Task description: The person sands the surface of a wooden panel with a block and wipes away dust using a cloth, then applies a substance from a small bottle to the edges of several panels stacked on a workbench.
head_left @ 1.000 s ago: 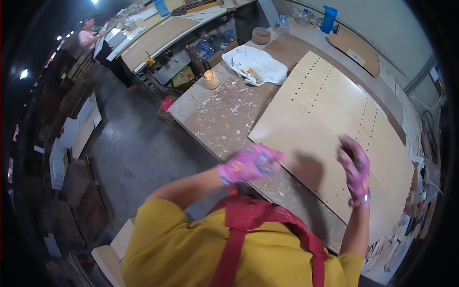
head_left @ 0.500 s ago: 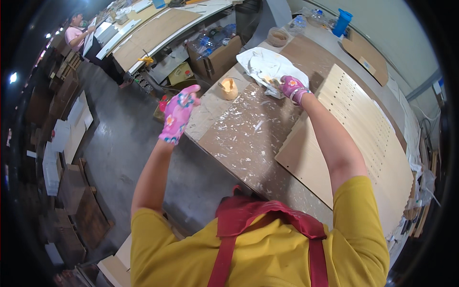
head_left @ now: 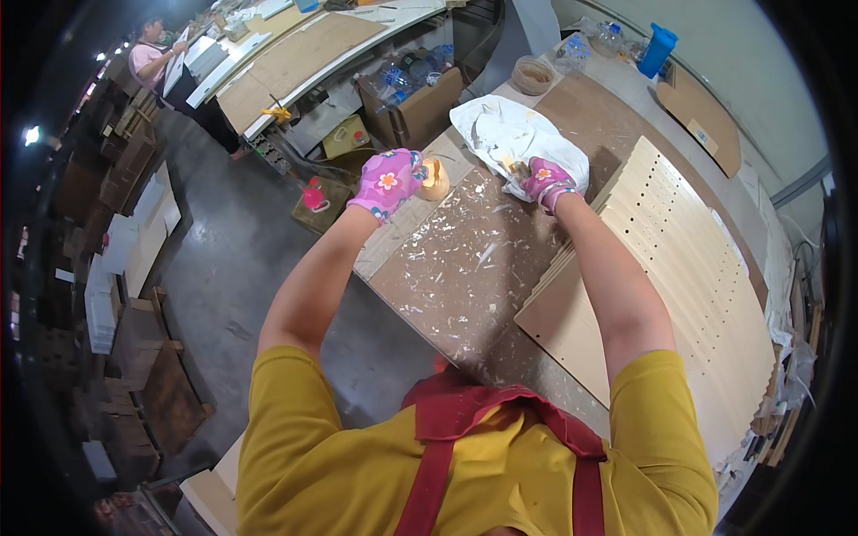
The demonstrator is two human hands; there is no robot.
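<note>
My left hand (head_left: 389, 185), in a pink flowered glove, is at the left side of a small round tub of tan paste (head_left: 435, 181) near the table's far left edge. Its fingers curl closed against the tub's rim, and the fingertips are partly hidden. My right hand (head_left: 548, 182), gloved alike, is closed around a small tan-and-grey scraper (head_left: 517, 170) over a crumpled white plastic sheet (head_left: 509, 129). Beside my right forearm lie overlapping pale wooden boards (head_left: 684, 268) with rows of small holes. The brown tabletop (head_left: 456, 259) carries white smears.
A clear round tub (head_left: 533, 77), plastic bottles and a blue jug (head_left: 658, 50) stand along the back. A cardboard piece (head_left: 702, 121) lies by the wall. A box of bottles (head_left: 416, 107) sits beyond the table. Another person (head_left: 156, 58) stands at a far bench.
My left hand has moved right, from above the floor to the tub of tan paste, and its fingers have curled in. My right hand stays at the white sheet with the scraper.
</note>
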